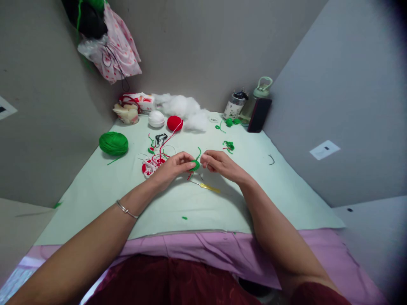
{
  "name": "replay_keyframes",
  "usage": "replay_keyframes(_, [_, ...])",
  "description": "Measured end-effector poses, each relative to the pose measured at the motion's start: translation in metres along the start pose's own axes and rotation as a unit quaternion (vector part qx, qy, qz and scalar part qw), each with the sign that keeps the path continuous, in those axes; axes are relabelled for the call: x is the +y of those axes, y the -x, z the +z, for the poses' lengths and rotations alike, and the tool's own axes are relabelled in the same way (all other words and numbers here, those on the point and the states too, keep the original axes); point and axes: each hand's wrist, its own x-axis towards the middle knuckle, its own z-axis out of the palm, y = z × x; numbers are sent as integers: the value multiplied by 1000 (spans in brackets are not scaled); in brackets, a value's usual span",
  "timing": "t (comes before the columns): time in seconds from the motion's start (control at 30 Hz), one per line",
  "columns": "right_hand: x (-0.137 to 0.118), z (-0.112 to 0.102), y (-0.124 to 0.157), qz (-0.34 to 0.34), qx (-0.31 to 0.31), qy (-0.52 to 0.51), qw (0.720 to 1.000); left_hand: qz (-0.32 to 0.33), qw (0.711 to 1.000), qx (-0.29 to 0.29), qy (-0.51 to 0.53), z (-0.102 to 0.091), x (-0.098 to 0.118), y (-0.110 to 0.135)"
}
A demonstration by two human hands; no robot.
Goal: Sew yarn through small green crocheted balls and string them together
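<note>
Left hand (171,168) pinching green yarn piece (195,165), wearer's 12 o'clock, thumb uppermost. Right hand (221,163) curled at piece's 3 o'clock; can't tell if gripping anything. Best: steady rim without crushing stitches; keep yarn tail (199,153), 1 o'clock, clear.

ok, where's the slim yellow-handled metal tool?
In the head view, the tool lies near centre on the pale green cloth, just below the right hand and the small round green yarn piece held in the left hand.
</note>
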Motion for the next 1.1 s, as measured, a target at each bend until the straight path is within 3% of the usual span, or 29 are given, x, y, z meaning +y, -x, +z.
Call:
replay_keyframes(0.1, [-1,9,-1,-32,5,-3,999,3,1000,-24,-10,0,-3,-1])
replay_keyframes(0.3, [-1,27,-4,-70,174,111,976,18,1000,-26,-5,-1,2,0])
replay_keyframes(0.37, [-3,29,-5,-72,195,110,972,12,999,-26,14,1,5,2])
replay_keyframes(0.5, [-4,28,-8,-3,117,-79,990,5,997,-44,55,7,8,5])
replay_keyframes(0.6, [-1,27,-10,48,62,-222,972,17,996,-54,75,10,7,6])
replay_keyframes(0.73, [0,29,-11,48,58,-265,961,17,992,-64,107,11,8,6])
replay_keyframes(0.83, [-1,31,-10,33,96,-221,970,8,991,-66,114,10,10,5])
replay_keyframes(0.93, [-4,32,-7,4,157,-104,982,2,990,-72,121,8,9,5])
replay_keyframes(1.03, [-8,34,-4,-24,212,22,977,3,988,-81,130,7,8,6])
replay_keyframes(1.1, [-9,35,-3,-31,221,53,973,3,988,-83,130,7,8,6])
